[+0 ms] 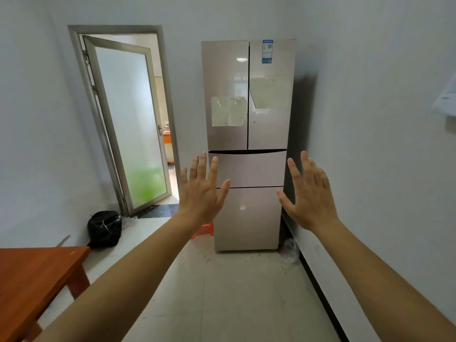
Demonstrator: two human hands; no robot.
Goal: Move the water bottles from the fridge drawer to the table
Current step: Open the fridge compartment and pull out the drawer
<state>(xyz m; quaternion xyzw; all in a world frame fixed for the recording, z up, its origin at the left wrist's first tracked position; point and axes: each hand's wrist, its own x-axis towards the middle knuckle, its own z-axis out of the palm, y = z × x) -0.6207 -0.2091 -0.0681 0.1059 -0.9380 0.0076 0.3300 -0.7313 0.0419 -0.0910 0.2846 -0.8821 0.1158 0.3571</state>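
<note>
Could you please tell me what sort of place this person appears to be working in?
Probably a plain utility room or pantry in a home or office: a tall fridge stands against the white wall, a wooden table sits at the left, and a frosted glass door opens beyond.

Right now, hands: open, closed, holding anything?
Left hand: open, fingers spread, empty, raised before the closed beige metal fridge.
Right hand: open, fingers spread, empty.

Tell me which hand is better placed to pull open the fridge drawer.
Probably the left hand: open and empty, it overlaps the upper drawer near its top edge. The right hand, also open, sits off the fridge's right side.
</note>
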